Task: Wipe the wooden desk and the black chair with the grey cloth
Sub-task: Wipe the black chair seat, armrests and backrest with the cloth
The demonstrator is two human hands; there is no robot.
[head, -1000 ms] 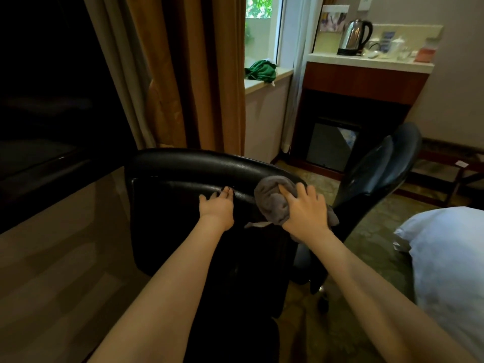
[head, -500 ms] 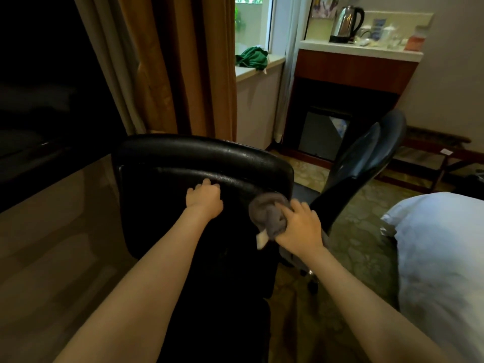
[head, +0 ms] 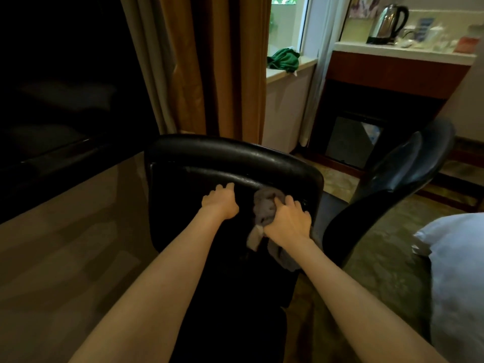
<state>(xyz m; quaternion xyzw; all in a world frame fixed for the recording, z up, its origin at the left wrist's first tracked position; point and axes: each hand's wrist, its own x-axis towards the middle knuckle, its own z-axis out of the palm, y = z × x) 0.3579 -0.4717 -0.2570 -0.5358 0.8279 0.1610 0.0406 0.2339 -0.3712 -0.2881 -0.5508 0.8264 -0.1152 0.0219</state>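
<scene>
Since half a second ago the right hand (head: 288, 221) has carried the grey cloth (head: 265, 205) in from the right edge of the chair back toward its middle, so the cloth now sits just beside the left hand (head: 220, 203). The view has also dipped a little. The right hand has its fingers curled over the bunched cloth and presses it against the rear face of the black chair (head: 230, 155), just under the padded roll along the top. A loose tail of the cloth, with a pale label, hangs below the wrist. The left hand holds nothing. It rests on the same rear face with the fingers loosely bent, the fingertips up against the seam beneath the roll and the thumb spread to the left. The chair stands pushed up to the wooden surface (head: 65, 244), which runs along the left under a dark panel (head: 52, 87). A dark curved piece (head: 408, 169) rises to the right of the chair; whether it is an armrest or a second chair I cannot tell. Behind hang brown curtains (head: 217, 64), a green cloth (head: 284, 58) lies on the windowsill, and a metal kettle (head: 387, 22) stands on a white-topped cabinet (head: 392, 72). White bedding (head: 458, 271) shows at the right edge.
</scene>
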